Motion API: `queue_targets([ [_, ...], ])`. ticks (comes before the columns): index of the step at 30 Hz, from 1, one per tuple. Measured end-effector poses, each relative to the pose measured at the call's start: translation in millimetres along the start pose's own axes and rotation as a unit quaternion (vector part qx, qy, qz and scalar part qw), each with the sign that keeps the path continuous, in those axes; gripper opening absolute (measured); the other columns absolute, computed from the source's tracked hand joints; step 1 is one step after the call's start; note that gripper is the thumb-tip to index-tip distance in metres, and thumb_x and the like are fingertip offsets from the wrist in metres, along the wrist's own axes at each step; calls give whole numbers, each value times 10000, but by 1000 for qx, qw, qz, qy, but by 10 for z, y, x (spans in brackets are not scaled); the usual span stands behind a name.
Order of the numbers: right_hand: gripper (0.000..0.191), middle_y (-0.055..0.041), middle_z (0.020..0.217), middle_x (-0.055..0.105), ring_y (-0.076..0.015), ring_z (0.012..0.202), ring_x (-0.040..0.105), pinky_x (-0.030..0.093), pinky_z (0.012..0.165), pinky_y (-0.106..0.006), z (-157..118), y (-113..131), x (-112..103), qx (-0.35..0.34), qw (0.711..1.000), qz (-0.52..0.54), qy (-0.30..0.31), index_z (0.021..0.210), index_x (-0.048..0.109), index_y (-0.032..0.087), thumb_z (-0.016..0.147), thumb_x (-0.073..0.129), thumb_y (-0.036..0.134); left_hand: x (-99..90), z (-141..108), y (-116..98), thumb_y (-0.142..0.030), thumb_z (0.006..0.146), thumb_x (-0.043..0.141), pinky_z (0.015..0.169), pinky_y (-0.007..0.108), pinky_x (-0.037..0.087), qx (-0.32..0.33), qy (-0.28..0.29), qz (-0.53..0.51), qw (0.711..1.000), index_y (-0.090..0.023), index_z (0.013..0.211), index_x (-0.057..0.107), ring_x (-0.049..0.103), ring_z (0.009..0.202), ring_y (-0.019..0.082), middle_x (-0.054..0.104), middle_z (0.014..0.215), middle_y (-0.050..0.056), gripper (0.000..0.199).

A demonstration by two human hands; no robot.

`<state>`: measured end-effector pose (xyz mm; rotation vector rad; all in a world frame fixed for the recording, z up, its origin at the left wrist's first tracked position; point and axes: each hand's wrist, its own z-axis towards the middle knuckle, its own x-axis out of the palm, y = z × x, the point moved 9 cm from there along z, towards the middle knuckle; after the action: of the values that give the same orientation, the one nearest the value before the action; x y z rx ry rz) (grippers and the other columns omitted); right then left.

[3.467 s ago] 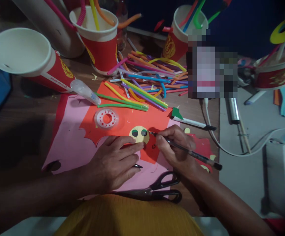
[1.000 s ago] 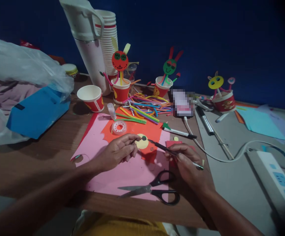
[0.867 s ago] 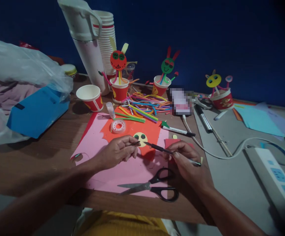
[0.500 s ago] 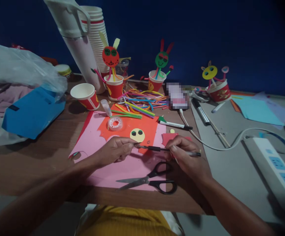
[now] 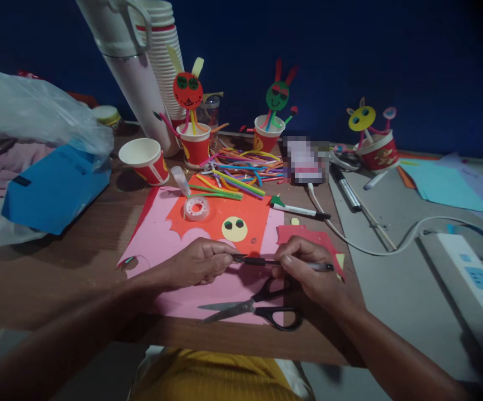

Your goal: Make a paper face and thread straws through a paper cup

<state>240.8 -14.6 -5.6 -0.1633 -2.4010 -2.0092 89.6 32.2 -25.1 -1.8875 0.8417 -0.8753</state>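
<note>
My right hand (image 5: 308, 273) grips a thin black pen (image 5: 266, 262), held level above the pink paper sheet (image 5: 162, 245). My left hand (image 5: 200, 262) pinches the pen's cap at the pen's left tip. Just beyond them a yellow paper face (image 5: 234, 229) with two dark eyes lies on the orange paper sheet (image 5: 208, 223). Black scissors (image 5: 258, 312) lie below my hands near the table edge.
A tape roll (image 5: 196, 208), glue tube (image 5: 180, 180), loose straws (image 5: 241, 172) and red paper cups (image 5: 145, 160) with straw figures (image 5: 188, 92) stand behind. A marker (image 5: 304, 211), cable (image 5: 375, 250), power strip (image 5: 471, 278), thermos (image 5: 137, 83) and blue box (image 5: 53, 186) surround the sheets.
My right hand drew the pen back from the yellow face and turned it level. My left hand left the face and met the pen's tip with the cap. The view rose.
</note>
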Motion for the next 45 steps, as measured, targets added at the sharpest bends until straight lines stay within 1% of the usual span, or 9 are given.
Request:
queue_targets([
  [6,195,6,591,651,-105,527,613,492,502,-199,-4,35,78,29,1000,-4,3,667,568,171,772,656,309,32,-18,36,-428,843,571,410,184,224,-26,19,30,999,-98,1076,618,271,442,38,376,544,-83,407],
  [10,215,6,594,654,-103,520,605,491,497,-203,-10,-14,107,45,999,15,14,673,557,174,784,646,335,39,-26,46,-375,882,523,421,178,224,-36,29,46,998,-107,1081,617,281,451,41,377,536,-82,346],
  [15,225,6,627,657,-109,558,611,495,532,-223,-21,-131,118,72,997,35,22,709,553,176,791,649,362,53,-32,22,-358,869,536,421,171,233,-36,34,42,998,-100,1084,619,275,452,40,354,540,-86,346],
  [21,202,-6,662,677,-113,584,625,475,531,-214,-29,-162,167,40,997,42,42,754,562,173,815,633,353,35,-44,17,-417,867,520,409,163,238,-23,40,64,997,-94,1094,625,286,438,42,392,524,-75,408],
  [25,203,-10,656,678,-100,571,612,460,519,-197,-22,-177,191,53,997,39,42,733,550,168,819,625,335,24,-61,39,-444,880,502,410,161,237,-29,39,88,995,-108,1109,627,283,440,43,378,519,-76,426],
  [31,224,-5,642,675,-95,528,592,439,487,-191,-9,-189,211,26,998,43,46,728,541,174,823,612,364,45,-68,-31,-461,867,502,402,165,231,-37,18,110,993,-96,1038,649,278,435,44,365,520,-74,429],
  [38,251,-11,658,676,-104,555,602,436,506,-198,-21,-273,181,37,999,14,37,726,551,172,815,621,396,41,-68,-51,-508,843,515,397,171,255,-27,7,126,992,-86,972,658,289,440,44,406,564,-50,464],
  [42,285,-6,633,666,-109,535,592,436,493,-206,-16,-299,172,38,999,16,27,728,551,173,798,628,438,53,-68,-71,-532,834,513,390,171,243,-32,3,132,991,-77,944,658,277,425,43,392,537,-55,490],
  [45,280,-2,626,661,-100,519,577,425,480,-197,-16,-281,184,34,999,15,27,719,546,173,800,628,428,53,-63,-61,-525,840,507,391,173,237,-35,1,135,990,-82,912,662,271,423,43,387,531,-56,475],
])
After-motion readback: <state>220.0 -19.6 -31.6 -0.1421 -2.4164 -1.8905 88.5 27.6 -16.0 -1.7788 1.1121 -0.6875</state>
